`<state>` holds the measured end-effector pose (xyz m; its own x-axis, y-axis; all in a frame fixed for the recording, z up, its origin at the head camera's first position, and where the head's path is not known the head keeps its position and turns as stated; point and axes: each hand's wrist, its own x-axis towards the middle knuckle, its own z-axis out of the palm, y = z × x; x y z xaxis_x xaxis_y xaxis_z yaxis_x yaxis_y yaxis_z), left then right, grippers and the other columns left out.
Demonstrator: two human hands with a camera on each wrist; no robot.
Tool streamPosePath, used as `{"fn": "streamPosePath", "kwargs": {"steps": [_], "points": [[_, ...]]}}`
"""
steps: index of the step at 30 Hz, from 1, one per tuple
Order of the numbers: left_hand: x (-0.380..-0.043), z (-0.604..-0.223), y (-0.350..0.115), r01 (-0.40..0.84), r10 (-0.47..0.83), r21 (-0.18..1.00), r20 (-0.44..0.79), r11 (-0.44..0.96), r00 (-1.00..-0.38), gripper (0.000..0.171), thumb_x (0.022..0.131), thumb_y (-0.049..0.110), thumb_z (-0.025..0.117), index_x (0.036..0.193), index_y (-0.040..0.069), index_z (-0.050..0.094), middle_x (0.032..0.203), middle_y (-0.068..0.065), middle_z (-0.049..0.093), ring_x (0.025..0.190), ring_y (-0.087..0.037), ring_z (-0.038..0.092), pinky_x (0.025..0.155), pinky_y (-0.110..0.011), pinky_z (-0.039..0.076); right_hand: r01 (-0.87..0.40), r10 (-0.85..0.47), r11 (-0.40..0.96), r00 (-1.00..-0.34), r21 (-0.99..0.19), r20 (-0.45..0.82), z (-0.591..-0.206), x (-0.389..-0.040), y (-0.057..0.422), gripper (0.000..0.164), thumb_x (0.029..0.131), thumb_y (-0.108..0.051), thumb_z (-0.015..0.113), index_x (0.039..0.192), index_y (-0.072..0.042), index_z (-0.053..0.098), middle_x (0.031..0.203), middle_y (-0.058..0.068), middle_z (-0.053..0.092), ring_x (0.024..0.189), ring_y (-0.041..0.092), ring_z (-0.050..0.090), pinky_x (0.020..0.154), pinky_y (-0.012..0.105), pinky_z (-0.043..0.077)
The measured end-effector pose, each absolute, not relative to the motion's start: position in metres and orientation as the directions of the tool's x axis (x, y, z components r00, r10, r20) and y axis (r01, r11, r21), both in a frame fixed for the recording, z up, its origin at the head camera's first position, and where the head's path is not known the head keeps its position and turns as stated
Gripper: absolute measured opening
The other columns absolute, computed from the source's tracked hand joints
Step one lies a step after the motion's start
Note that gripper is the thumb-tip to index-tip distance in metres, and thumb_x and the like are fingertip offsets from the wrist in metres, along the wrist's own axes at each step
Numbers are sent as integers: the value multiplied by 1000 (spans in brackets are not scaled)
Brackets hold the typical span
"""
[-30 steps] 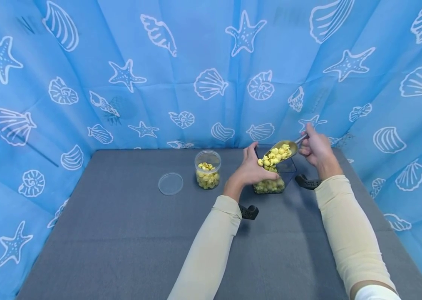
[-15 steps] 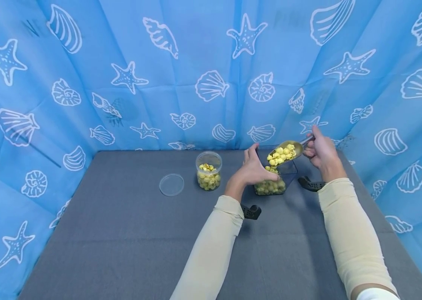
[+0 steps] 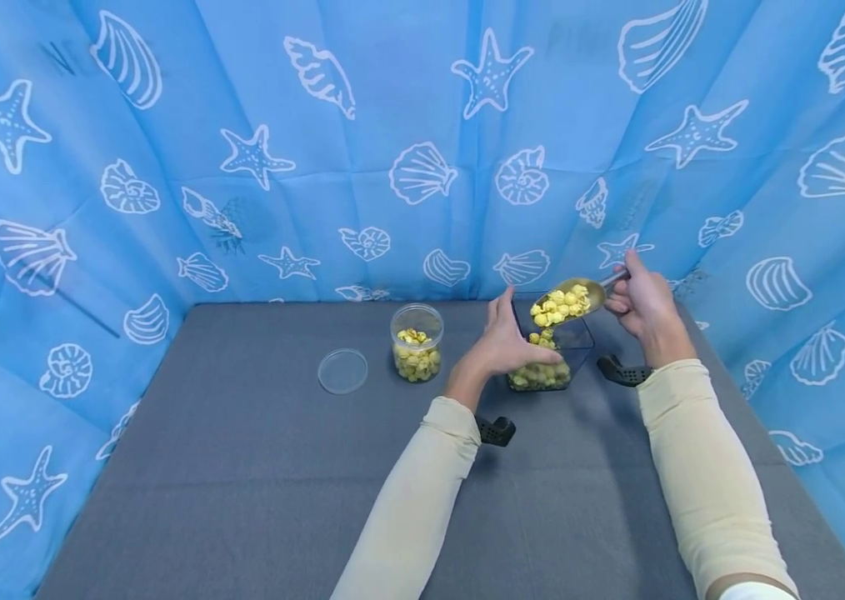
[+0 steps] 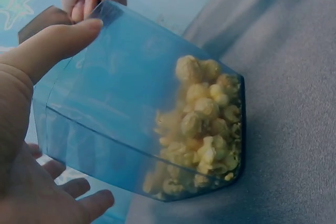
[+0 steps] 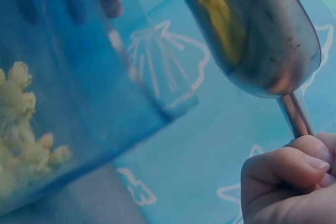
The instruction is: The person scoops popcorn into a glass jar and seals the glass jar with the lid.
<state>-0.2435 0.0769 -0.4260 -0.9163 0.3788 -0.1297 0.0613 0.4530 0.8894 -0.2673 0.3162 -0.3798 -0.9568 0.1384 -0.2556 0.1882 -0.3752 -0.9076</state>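
Observation:
My left hand (image 3: 505,343) holds a clear, squarish plastic container (image 4: 126,77) on the table, thumb on one side wall and fingers spread along the opposite one. Popcorn (image 4: 205,124) fills the lower part of it. Gripped by its handle in my right hand (image 3: 647,310), a metal scoop (image 5: 278,40) hangs above the container's opening. Yellow popcorn (image 3: 561,305) lies heaped in the scoop. In the right wrist view the scoop's underside shows, with the container wall beside it. The left hand covers part of the container in the head view.
Left of the container stands a round clear jar (image 3: 430,323), partly filled with popcorn and uncovered. A round transparent lid (image 3: 342,372) lies flat beside it on the grey tabletop (image 3: 257,467). A blue shell-patterned curtain (image 3: 362,192) hangs behind the table.
The scoop has shifted slightly right and lies more level. Popcorn that hung over its tip a second ago is gone from there. My left hand keeps its hold on the container.

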Motion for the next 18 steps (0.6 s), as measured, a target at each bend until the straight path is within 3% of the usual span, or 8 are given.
{"fn": "streamPosePath", "kwargs": {"steps": [5, 12, 18], "points": [[-240, -423, 72, 98, 368, 889, -83, 447, -926, 133, 71, 50, 91, 164, 36, -3, 171, -2, 7, 158, -28, 20, 117, -55, 41, 120, 144, -400, -971, -909, -191, -376, -267, 309, 37, 107, -48, 40, 104, -11, 44, 48, -9, 31, 52, 12, 9, 44, 21, 25], [-239, -412, 59, 165, 347, 898, 15, 407, -938, 131, 72, 48, 91, 165, 31, 0, 169, -7, 12, 156, -30, 23, 116, -56, 40, 74, 166, -470, -971, -880, -171, -365, -264, 295, 36, 107, -46, 42, 97, -11, 46, 49, -8, 31, 47, 10, 14, 43, 20, 25], [-238, -400, 44, 198, 327, 905, 70, 377, -942, 129, 73, 48, 91, 164, 37, 0, 169, -6, 12, 158, -30, 20, 117, -58, 39, 26, 174, -549, -974, -835, -145, -359, -260, 284, 36, 109, -42, 41, 94, -10, 49, 49, -7, 27, 51, 11, 8, 43, 20, 21]]}}
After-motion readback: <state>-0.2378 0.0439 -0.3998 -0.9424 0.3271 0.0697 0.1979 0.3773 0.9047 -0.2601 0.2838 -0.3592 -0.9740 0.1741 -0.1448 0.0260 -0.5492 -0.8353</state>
